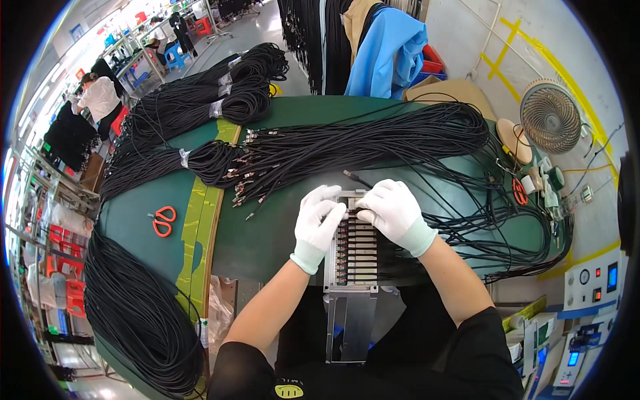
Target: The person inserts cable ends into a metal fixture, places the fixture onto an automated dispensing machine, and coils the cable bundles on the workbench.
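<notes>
Both my hands wear white gloves and meet over the far end of a long metal fixture (pixel 364 288). A row of small cable connectors (pixel 343 252) sits in its slots, with black cables running off to the right. My left hand (pixel 319 221) is closed at the fixture's left side, thumb and fingertips pressed together near the top slots. My right hand (pixel 393 212) pinches at the same end from the right. Whatever lies between the fingertips is too small and covered to name. A loose black cable end (pixel 359 179) lies just beyond the fixture.
Bundled black cables (pixel 373 137) spread across the green table (pixel 257 233); more bundles (pixel 143 313) hang over its left side. Red-handled snips (pixel 163 221) lie left of a yellow-taped strip (pixel 200 230). A fan (pixel 551 117) stands far right, above tape rolls and red-handled scissors (pixel 519 191).
</notes>
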`<state>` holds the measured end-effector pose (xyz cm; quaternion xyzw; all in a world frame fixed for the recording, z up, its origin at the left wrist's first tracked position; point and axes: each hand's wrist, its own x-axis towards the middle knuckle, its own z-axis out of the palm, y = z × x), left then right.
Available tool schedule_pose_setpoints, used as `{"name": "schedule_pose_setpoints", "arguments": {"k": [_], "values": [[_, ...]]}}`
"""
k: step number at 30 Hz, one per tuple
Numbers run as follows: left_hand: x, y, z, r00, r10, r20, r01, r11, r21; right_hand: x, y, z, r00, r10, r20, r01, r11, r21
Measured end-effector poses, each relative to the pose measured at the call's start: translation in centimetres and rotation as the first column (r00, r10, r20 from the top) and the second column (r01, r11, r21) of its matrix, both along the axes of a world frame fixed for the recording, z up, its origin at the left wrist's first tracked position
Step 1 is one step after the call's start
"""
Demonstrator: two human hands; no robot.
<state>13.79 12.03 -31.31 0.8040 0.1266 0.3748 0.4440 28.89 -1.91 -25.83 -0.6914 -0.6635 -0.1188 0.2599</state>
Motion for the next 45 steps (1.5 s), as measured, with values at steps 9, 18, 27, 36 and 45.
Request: {"name": "schedule_pose_setpoints", "arguments": {"k": [9, 18, 27, 36, 45], "values": [[-0.4, 0.4, 0.2, 0.977, 0.209, -0.035, -0.207, 0.976, 0.062, 2.0, -1.6, -0.2, 0.88, -0.065, -0.471, 0.055, 0.998, -0.036], [0.3, 1.2, -1.4, 0.96, 0.278, -0.026, -0.264, 0.932, 0.248, 2.8, -1.3, -1.4, 0.987, -0.086, -0.136, 0.091, 0.995, 0.032], [0.4, 1.0, -1.3, 0.958, 0.27, -0.097, -0.244, 0.944, 0.22, 2.6, -1.2, -1.5, 0.996, -0.082, -0.044, 0.083, 0.996, 0.026], [0.5, 1.3, -1.9, 0.962, 0.267, -0.055, -0.242, 0.93, 0.277, 1.9, -1.0, -1.3, 0.993, -0.114, -0.002, 0.114, 0.991, 0.066], [0.8, 0.5, -1.1, 0.976, 0.182, -0.117, -0.156, 0.968, 0.199, 1.6, -0.7, -1.5, 0.994, -0.111, -0.023, 0.112, 0.993, 0.038]]}}
